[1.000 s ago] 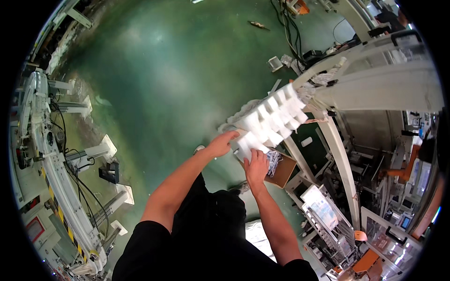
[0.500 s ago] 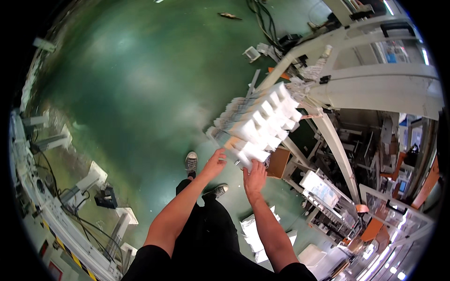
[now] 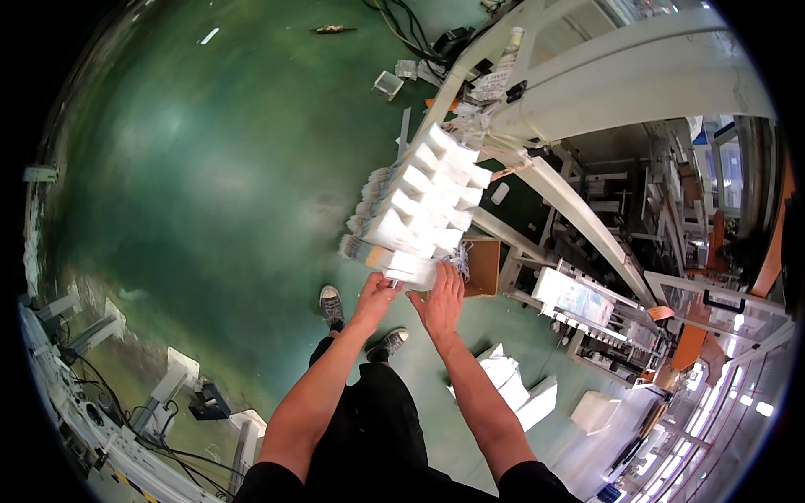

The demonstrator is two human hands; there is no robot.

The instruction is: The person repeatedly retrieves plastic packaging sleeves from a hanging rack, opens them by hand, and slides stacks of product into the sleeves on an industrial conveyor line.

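In the head view, the white stack [image 3: 422, 194] is in front of the person — it runs in stepped rows from near the hands up to the pale machine frame [image 3: 553, 180]. The left hand [image 3: 373, 300] is at the near end of this stack, with the fingers bent at its left corner; I cannot tell if they grip it. The right hand [image 3: 442, 303] is open, with the fingers stretched along the right side of the same end and the thumb apart from them. Just beside the stack, on the right, is a brown cardboard box [image 3: 484, 267]. Below are two dark shoes [image 3: 331, 304] on the green floor [image 3: 226, 168] — and near the right forearm lie some white sheets [image 3: 508, 375].
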